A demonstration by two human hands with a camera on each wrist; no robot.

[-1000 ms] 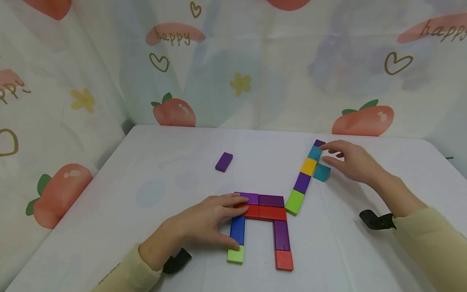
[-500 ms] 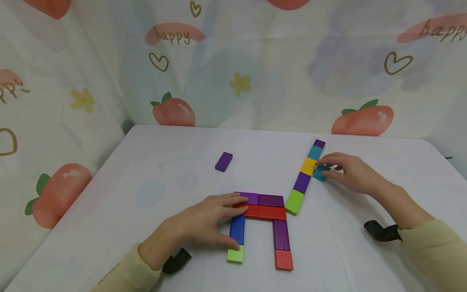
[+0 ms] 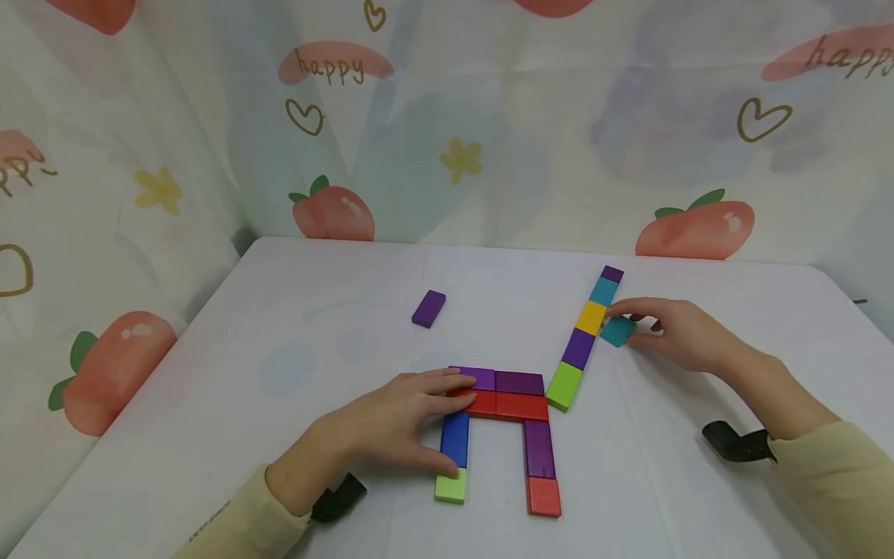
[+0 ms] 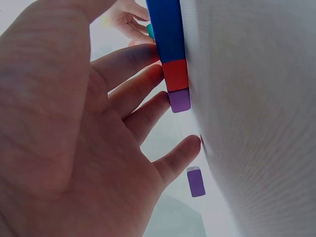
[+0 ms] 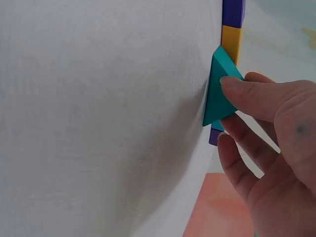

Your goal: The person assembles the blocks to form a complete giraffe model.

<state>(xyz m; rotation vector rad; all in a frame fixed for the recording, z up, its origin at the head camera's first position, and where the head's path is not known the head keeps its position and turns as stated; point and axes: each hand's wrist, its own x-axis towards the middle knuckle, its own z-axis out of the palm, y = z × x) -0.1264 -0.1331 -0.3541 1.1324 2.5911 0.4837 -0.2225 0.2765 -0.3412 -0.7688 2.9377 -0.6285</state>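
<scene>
My right hand pinches a teal triangular block between thumb and fingers, just right of a slanted row. That row runs from a lime block through purple, yellow and teal to a small purple block. My left hand lies with spread fingers on the left of a table-like figure, its fingertips on the purple and red blocks and its thumb at the join of the blue block and a lime one. Purple and red bars form the figure's top; a purple block and red block make its right leg.
A lone purple block lies farther back on the white-covered table. Behind it hangs a cloth printed with fruit, hearts and flowers. Black wrist cameras are strapped under both sleeves.
My right hand has come down from the top of the slanted row to the teal triangular block and taken hold of it; the block has turned slightly. My left hand has stayed in place.
</scene>
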